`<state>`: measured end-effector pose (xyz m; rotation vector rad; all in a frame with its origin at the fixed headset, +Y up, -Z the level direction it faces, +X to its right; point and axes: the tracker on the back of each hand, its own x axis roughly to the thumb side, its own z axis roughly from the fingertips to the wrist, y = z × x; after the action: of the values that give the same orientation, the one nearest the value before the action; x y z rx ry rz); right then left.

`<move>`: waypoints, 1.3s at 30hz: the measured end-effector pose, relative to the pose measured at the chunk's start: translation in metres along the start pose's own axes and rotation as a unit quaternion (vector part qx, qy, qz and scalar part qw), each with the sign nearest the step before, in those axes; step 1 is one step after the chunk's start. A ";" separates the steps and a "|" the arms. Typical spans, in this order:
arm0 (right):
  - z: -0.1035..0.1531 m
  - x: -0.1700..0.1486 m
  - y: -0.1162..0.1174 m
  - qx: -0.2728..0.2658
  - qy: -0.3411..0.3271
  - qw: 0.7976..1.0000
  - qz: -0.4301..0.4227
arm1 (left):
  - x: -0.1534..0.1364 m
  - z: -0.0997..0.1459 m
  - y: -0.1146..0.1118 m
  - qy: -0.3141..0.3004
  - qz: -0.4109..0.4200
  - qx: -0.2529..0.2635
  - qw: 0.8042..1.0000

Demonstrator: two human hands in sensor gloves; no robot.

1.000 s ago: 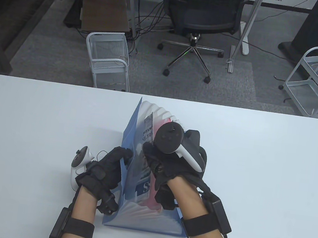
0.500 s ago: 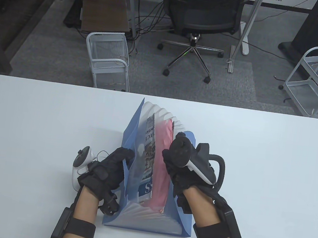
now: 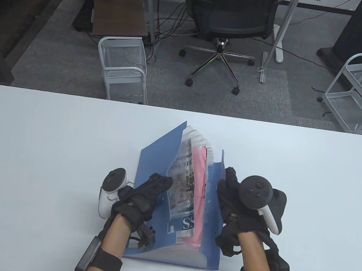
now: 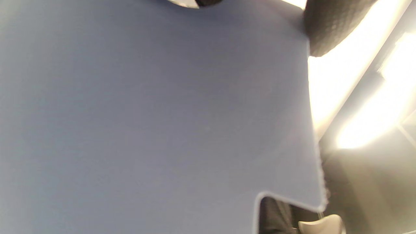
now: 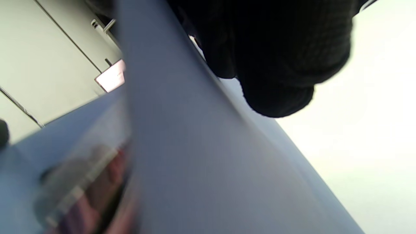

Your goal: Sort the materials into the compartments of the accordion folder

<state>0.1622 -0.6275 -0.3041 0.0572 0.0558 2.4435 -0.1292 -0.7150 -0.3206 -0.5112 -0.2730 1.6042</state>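
Legibly, "SS" on newspaper [image 3: 183,188], blue accordion folder [image 3: 155,158]

My blue accordion folder [image 3: 155,158] stood on the desk [image 3: 35,144], its mouth fanned open, the left cover leaning out to the left and the right cover [image 3: 214,212] nearly upright. White pleated dividers [image 3: 200,141] showed at its far end. A newspaper [image 3: 183,182] with photographs and large white letters on a blue band sat in a compartment on the left side, and a pink sheet [image 3: 200,174] stood just to its right, in which pocket I could not tell.
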 end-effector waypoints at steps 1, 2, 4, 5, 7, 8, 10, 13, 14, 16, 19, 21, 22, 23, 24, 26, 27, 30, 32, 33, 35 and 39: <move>0.001 -0.008 -0.004 -0.004 0.004 1.000 -0.016 | -0.002 -0.003 -0.005 0.008 -0.016 0.000 1.000; 0.002 -0.014 -0.007 -0.006 0.005 1.000 -0.030 | -0.003 -0.005 -0.008 0.013 -0.026 0.000 1.000; 0.002 -0.027 -0.012 -0.008 0.007 0.998 -0.068 | -0.007 -0.011 -0.017 0.029 -0.057 0.001 0.998; 0.002 -0.030 -0.014 -0.005 0.007 0.997 -0.076 | -0.009 -0.013 -0.021 0.035 -0.067 0.000 0.997; 0.003 -0.036 -0.019 -0.006 0.011 0.996 -0.089 | -0.016 -0.020 -0.029 0.052 -0.093 -0.005 0.994; 0.002 -0.038 -0.020 -0.006 0.013 0.996 -0.089 | -0.018 -0.021 -0.032 0.057 -0.101 -0.006 0.993; 0.001 -0.042 -0.022 -0.001 0.013 0.995 -0.100 | -0.024 -0.027 -0.039 0.073 -0.125 -0.009 0.989; 0.000 -0.045 -0.022 0.000 0.011 0.993 -0.115 | -0.031 -0.032 -0.046 0.089 -0.154 -0.006 0.984; 0.000 -0.046 -0.022 0.000 0.009 0.993 -0.121 | -0.033 -0.034 -0.048 0.098 -0.167 -0.004 0.981; 0.000 -0.045 -0.021 0.003 0.006 0.992 -0.125 | -0.037 -0.036 -0.052 0.114 -0.185 0.000 0.976; 0.000 -0.045 -0.021 0.004 0.004 0.992 -0.129 | -0.042 -0.038 -0.056 0.135 -0.211 0.008 0.968; 0.000 -0.044 -0.020 0.006 0.002 0.991 -0.133 | -0.044 -0.040 -0.060 0.155 -0.238 0.009 0.959; 0.000 -0.044 -0.020 0.007 0.001 0.991 -0.134 | -0.045 -0.040 -0.060 0.162 -0.244 0.005 0.956; 0.000 -0.044 -0.020 0.008 0.001 0.991 -0.134 | -0.046 -0.040 -0.060 0.170 -0.251 0.002 0.953; 0.000 -0.043 -0.020 0.009 0.001 0.991 -0.134 | -0.047 -0.041 -0.059 0.173 -0.250 0.004 0.953; 0.000 -0.043 -0.019 0.010 0.000 0.991 -0.137 | -0.047 -0.041 -0.059 0.184 -0.255 0.004 0.949; 0.000 -0.043 -0.019 0.011 -0.002 0.991 -0.137 | -0.048 -0.041 -0.059 0.185 -0.257 0.001 0.949; 0.001 -0.043 -0.017 0.013 -0.002 0.989 -0.146 | -0.048 -0.041 -0.060 0.192 -0.268 0.003 0.944; 0.002 -0.041 -0.014 0.026 -0.006 0.987 -0.158 | -0.047 -0.041 -0.059 0.194 -0.272 -0.003 0.942; 0.003 -0.039 -0.011 0.036 -0.010 0.985 -0.166 | -0.047 -0.041 -0.058 0.192 -0.276 -0.008 0.942; 0.003 -0.034 -0.006 0.055 -0.018 0.982 -0.177 | -0.046 -0.039 -0.054 0.186 -0.264 -0.008 0.946; 0.001 -0.018 0.006 0.081 -0.045 0.985 -0.147 | -0.044 -0.031 -0.038 0.155 -0.201 0.007 0.967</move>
<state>0.1721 -0.6433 -0.3027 0.2163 0.2089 2.1346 -0.0793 -0.7582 -0.3227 -0.6424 -0.1175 1.1128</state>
